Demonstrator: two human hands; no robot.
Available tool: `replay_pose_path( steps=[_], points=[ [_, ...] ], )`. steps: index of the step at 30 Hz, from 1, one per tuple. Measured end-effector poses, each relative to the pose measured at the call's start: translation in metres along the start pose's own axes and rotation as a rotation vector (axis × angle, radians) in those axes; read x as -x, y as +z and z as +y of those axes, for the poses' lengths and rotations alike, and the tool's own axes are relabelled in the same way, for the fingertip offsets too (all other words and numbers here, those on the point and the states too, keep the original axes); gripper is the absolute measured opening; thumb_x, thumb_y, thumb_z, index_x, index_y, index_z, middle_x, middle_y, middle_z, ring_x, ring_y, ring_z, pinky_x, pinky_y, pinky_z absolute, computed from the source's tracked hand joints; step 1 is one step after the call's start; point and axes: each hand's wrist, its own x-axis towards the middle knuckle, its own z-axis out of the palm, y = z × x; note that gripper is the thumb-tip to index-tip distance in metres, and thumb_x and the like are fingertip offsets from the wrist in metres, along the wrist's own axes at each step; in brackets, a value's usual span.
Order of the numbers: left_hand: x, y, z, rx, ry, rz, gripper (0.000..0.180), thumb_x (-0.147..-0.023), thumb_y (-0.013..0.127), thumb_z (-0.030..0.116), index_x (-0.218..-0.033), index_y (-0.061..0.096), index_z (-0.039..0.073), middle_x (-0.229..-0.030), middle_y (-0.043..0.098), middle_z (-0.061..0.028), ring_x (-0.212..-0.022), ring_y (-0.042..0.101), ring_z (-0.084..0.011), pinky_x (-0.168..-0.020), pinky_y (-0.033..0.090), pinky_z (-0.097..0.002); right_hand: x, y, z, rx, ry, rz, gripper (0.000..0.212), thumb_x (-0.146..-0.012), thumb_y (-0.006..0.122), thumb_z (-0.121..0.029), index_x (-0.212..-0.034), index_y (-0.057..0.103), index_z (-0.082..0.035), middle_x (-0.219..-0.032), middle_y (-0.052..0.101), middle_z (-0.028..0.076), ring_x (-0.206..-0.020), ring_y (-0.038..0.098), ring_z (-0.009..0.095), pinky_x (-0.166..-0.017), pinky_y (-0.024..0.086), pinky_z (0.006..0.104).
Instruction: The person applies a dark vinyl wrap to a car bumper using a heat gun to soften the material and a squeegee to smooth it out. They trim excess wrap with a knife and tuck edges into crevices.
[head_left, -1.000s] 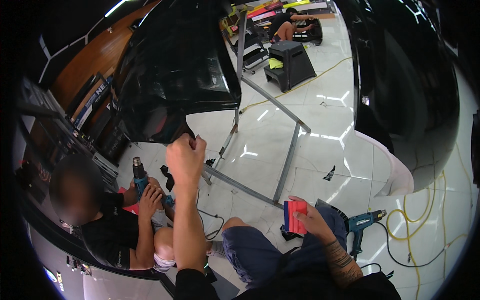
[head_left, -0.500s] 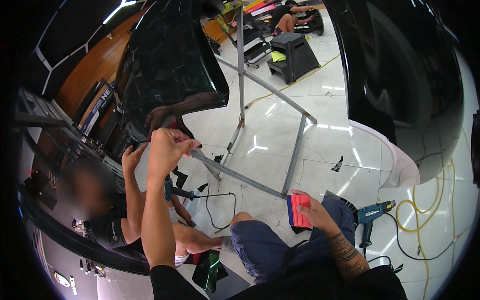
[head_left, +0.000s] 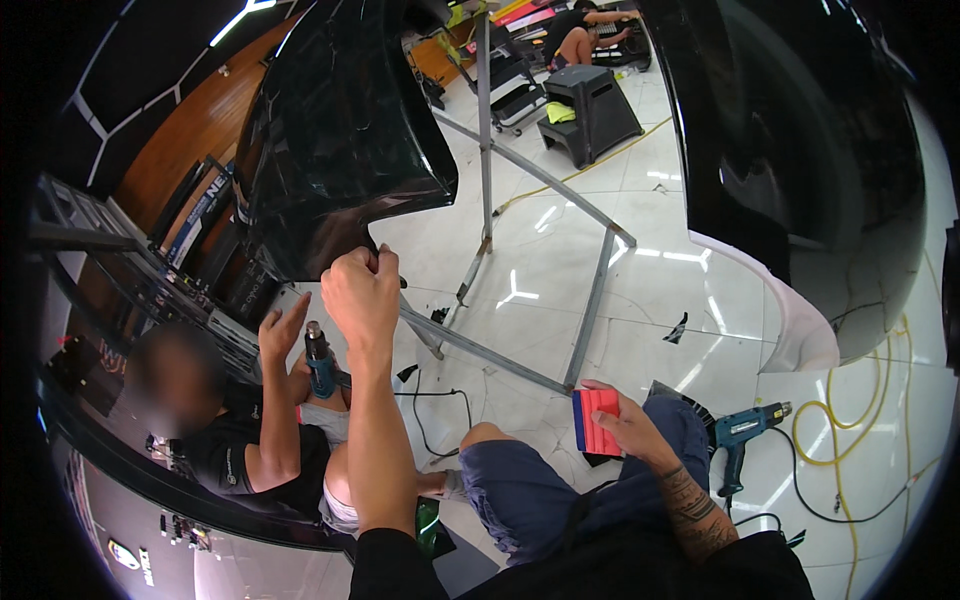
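Observation:
My left hand [head_left: 362, 295] is raised with its fingers pinched at the lower corner of a glossy black car body panel [head_left: 345, 140]. What the fingers hold, if anything, is hidden behind them. Low in front of my lap, my right hand [head_left: 625, 425] grips a red squeegee [head_left: 597, 422] with a dark blue edge. At my left sits a co-worker, one hand [head_left: 283, 330] raised beside my left forearm. A teal heat gun [head_left: 319, 362] points upward by that person's other hand.
Another black panel [head_left: 790, 180] with a pale lower edge hangs at right. A grey metal frame [head_left: 500, 362] stands between the panels. Another heat gun [head_left: 740, 430] lies near my right knee, beside a yellow hose [head_left: 830, 415]. Farther off are a black step stool [head_left: 605, 115] and a crouching person.
My left hand has shifted slightly right along the panel's lower edge. The co-worker's raised hand has moved down and right, and their heat gun has turned upward. My right hand stays put.

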Motion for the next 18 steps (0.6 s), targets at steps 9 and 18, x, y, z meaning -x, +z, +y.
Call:
replay_pose_path(
  steps=[9,18],
  points=[
    [-0.028,-0.051,-0.001,0.121,-0.125,-0.625,0.022,-0.072,0.082,0.011,-0.067,0.067,-0.004,-0.052,0.06,-0.0063,-0.052,0.058,-0.0075,-0.049,0.042,-0.023,0.02,-0.046,0.014,0.31,0.03,0.059,0.041,-0.089,0.057,-0.011,-0.129,0.053,-0.003,-0.104,0.065,0.007,-0.09,0.061,0.014,-0.083,0.05,0.0289],
    [-0.042,-0.05,-0.012,0.381,-0.014,-0.596,0.018,-0.082,0.073,0.009,-0.073,0.069,-0.006,-0.06,0.064,-0.0073,-0.052,0.06,-0.0091,-0.051,0.046,-0.0225,0.084,-0.129,0.069,1.04,0.521,0.084,0.043,-0.075,0.068,-0.033,-0.102,0.06,0.001,-0.098,0.066,0.024,-0.094,0.065,0.038,-0.081,0.05,0.0425]
  ],
)
